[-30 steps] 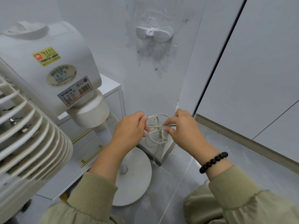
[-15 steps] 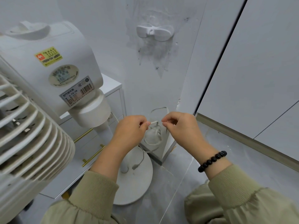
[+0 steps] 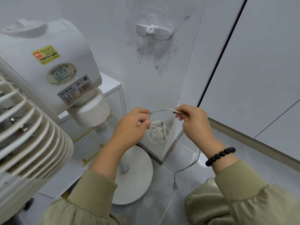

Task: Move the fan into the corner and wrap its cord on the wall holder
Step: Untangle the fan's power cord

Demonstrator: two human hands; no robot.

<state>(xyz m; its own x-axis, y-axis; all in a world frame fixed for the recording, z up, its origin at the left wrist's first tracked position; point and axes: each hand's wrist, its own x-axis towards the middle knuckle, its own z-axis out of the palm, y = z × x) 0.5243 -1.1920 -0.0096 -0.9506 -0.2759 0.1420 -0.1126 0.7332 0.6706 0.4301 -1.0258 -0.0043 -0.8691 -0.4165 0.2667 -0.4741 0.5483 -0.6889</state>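
A white pedestal fan stands at the left, its round base on the floor near the corner. Its pale cord runs between both hands. My left hand pinches the cord, and small loops hang below it. My right hand pinches the cord's other stretch at about the same height. From there the cord drops to the plug, which dangles near the floor. The white two-winged wall holder sits high on the wall above the hands, with nothing on it.
A white drawer cabinet with brass handles stands behind the fan. A wall corner edge juts out under the hands. White panels with a dark seam fill the right side. Grey glossy floor lies at the right.
The hands have drawn apart and risen a little, pulling a stretch of cord out of the coil. The plug end has swung down from near the fan base to below my right hand.
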